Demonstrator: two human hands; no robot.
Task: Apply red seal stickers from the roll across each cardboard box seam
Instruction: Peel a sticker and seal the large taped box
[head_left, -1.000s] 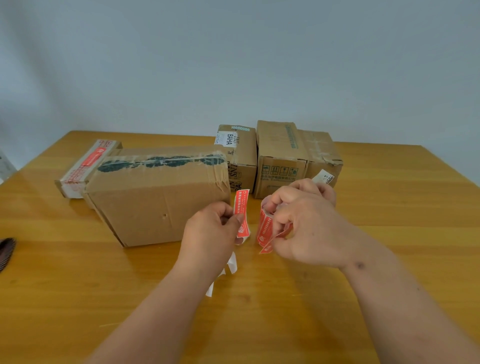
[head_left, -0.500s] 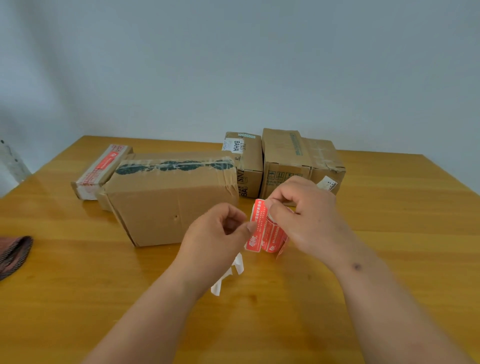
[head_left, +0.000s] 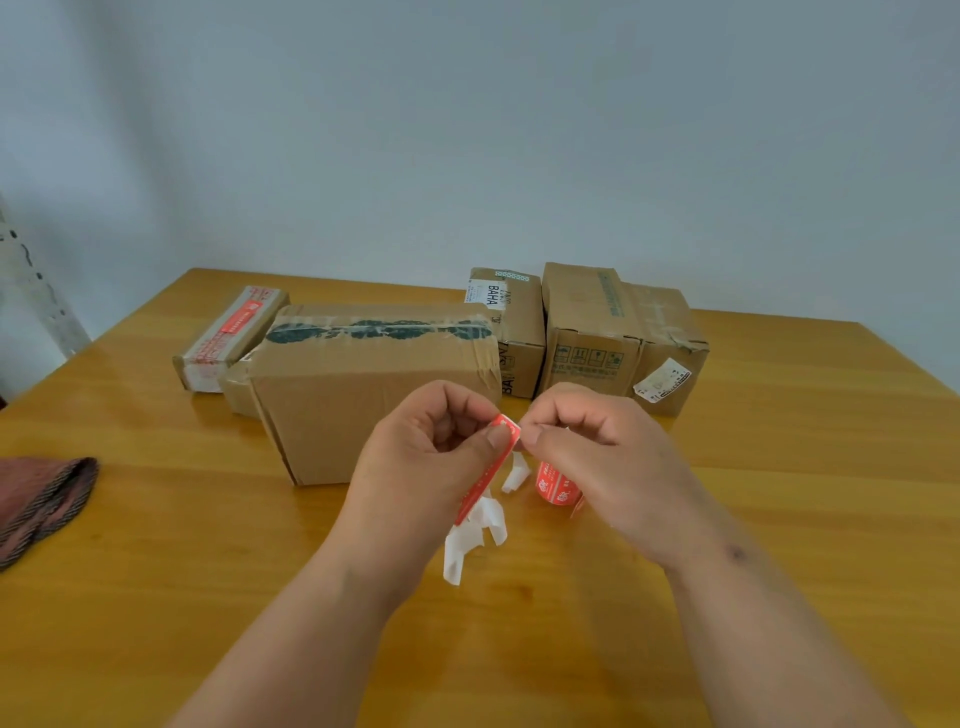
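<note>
Pale grey-blue wall backs a honey-coloured wooden table (head_left: 779, 545), and above its near middle a red seal sticker (head_left: 491, 470) hangs as a slanted strip, its top end caught between the thumb and forefinger of the left hand (head_left: 431, 457). The right hand (head_left: 597, 457) meets it from the right, its thumb and forefinger pinching at the same top end of the sticker, with a scrap of white paper showing at the fingertips; its other fingers are curled in. White backing paper (head_left: 475, 535) trails down in a crumpled ribbon below the left hand, just over the table top. Under the right hand stands the red sticker roll (head_left: 556, 486), partly hidden by the palm; whether that hand touches it cannot be told. Just beyond the hands lies the large cardboard box (head_left: 374, 384), its top seam covered with clear tape over dark green print. To its far left sits a slim box (head_left: 228, 338) already bearing a red sticker along its top. Far right of the large one stand three more: a labelled box (head_left: 511, 332) reading BAHA, a tall box (head_left: 587, 332), and a worn box (head_left: 667, 348) with a white label on its near face. At the left edge of the table lies a folded reddish cloth (head_left: 41, 499).
</note>
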